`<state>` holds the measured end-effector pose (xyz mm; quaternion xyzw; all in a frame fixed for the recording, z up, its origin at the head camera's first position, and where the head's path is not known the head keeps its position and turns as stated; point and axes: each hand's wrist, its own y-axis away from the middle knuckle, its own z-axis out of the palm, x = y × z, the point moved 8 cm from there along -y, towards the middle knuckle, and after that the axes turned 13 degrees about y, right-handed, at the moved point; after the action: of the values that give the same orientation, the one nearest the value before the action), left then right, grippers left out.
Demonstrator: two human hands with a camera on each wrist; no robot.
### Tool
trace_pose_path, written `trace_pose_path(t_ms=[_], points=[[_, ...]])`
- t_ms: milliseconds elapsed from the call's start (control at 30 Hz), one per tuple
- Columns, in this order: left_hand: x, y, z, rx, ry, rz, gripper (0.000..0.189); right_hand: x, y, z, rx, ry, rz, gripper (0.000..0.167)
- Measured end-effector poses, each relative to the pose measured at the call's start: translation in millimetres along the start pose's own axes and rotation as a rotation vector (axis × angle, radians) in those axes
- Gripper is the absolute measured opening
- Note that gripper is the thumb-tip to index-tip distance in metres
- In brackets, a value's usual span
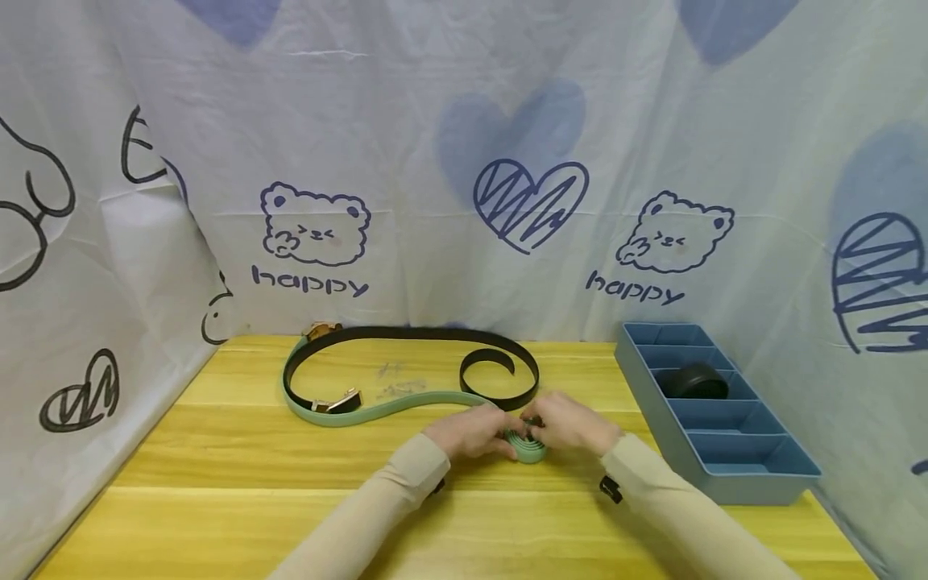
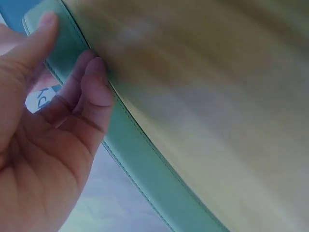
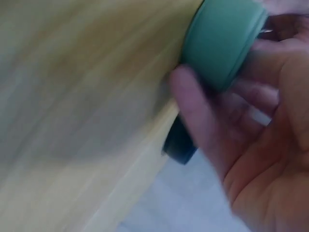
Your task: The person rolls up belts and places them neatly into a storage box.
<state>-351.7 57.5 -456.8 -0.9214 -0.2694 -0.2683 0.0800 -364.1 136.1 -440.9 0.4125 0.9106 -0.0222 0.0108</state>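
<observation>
A green belt (image 1: 406,400) lies on edge on the table, its right end wound into a tight coil (image 1: 528,453). My left hand (image 1: 471,431) is at the coil's left side; in the left wrist view its thumb and fingers pinch the green strap (image 2: 140,150). From the right, my right hand (image 1: 573,423) grips the coil, thumb and fingers around its rim in the right wrist view, where the hand is slightly blurred. Behind the hands a black belt (image 1: 428,333) stands on edge in a loop with a curled end. Its buckle (image 1: 341,401) is gold-coloured.
On the right stands a blue-grey divided box (image 1: 656,403); one middle compartment holds a rolled black item (image 1: 696,381). Another gold-coloured buckle (image 1: 321,329) lies at the table's back left. A printed white cloth (image 1: 420,266) hangs behind the wooden table (image 1: 239,515).
</observation>
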Motion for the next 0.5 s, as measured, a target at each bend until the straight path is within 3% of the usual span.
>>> trace_pose_path(t_ms=[133,200,267,400,500], points=[[0.5,-3.2,1.9,0.022,0.008,-0.053,0.035,8.5,9.7,5.8,-0.082,-0.186,0.217,0.016],[1.1,-3.5,2.3,0.029,0.015,-0.058,0.036,8.8,12.2,5.2,-0.092,-0.183,0.233,0.017],[1.6,-2.6,2.0,0.031,0.024,-0.042,0.037,6.0,11.4,1.5,-0.07,-0.136,0.17,0.015],[0.5,1.3,-0.5,0.024,0.012,-0.008,0.039,-2.9,5.6,-5.7,0.008,0.066,-0.019,0.015],[-0.3,2.3,-2.2,0.015,0.004,-0.001,0.038,-5.6,3.2,-5.3,0.03,0.128,-0.084,0.014]])
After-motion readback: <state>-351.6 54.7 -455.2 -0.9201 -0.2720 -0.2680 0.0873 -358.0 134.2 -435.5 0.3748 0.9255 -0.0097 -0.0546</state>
